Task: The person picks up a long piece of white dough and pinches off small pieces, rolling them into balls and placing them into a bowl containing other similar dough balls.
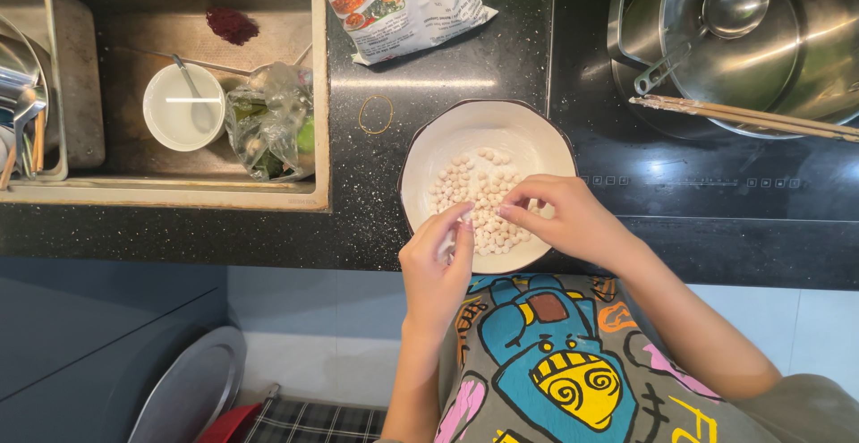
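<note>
Over the white bowl of small pale balls on the counter's front edge, the left hand and right hand pinch narrowly; a nudge might tip it floorward.

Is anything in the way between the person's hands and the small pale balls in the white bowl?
Nothing visible. The left hand and right hand are already over the white bowl, fingertips right above the pale dough balls; the rubber band lies aside on the counter.
</note>
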